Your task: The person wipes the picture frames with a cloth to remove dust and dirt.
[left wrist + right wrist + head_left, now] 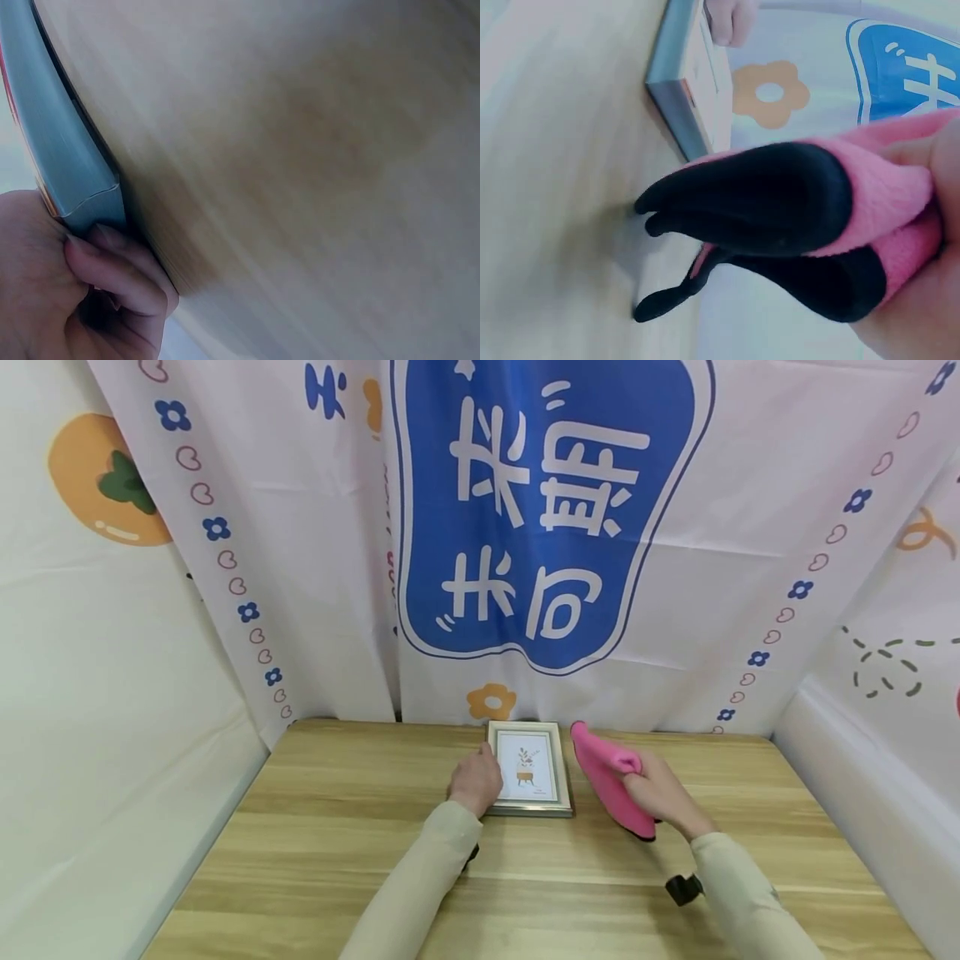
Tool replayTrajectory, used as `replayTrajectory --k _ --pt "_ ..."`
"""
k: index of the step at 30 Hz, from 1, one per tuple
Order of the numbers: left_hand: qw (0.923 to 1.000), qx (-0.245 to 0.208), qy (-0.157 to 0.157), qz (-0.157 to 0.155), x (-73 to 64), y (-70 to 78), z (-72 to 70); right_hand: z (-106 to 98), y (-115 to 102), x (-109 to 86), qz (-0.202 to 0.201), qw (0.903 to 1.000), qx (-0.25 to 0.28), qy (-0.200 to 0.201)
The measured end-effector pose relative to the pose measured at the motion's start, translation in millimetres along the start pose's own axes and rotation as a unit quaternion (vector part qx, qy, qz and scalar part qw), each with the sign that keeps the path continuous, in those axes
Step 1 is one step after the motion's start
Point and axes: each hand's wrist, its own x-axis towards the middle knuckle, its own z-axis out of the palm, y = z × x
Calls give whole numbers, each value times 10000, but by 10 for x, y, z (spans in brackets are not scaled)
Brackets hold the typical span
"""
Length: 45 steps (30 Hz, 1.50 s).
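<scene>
The left hand [476, 781] has its fingers curled against the near-left part of a picture frame [527, 768], gripping it by the edge. The frame lies face up on the wood-grain tabletop [360, 835], directly to the right of that hand, and shows a small plant in a pot inside a pale border. The right hand [666, 792] is clamped on a folded pink cloth [611, 777] with black edging; the cloth hangs out to the left of and below this hand, between it and the frame, just beside the frame's right side. Whether the cloth's lower edge touches the tabletop, I cannot tell. Beyond both hands hangs a white curtain [720, 610] with a large blue panel [555, 527] bearing white characters, and an orange flower [491, 702] is printed just past the frame
</scene>
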Motion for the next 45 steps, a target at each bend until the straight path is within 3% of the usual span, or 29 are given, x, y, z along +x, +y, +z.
replayTrajectory --k 6,12,21,29,34,45 --pt "9998 157 -71 38 18 -23 42 106 15 347 -205 9954 -513 783" --pt "9999 110 32 54 28 -39 64 281 29 638 -316 9932 -557 970" --pt "9999 33 -15 110 26 -19 24 659 9 929 -501 9919 -790 864" --pt "9998 70 70 147 5 -12 10 929 24 1035 -345 9932 -781 792" --pt "9997 130 116 170 22 -12 14 1028 9 1079 -333 9941 -880 533" --pt "9996 118 160 202 2 -2 11 1214 -164 1117 430 9895 -1378 98"
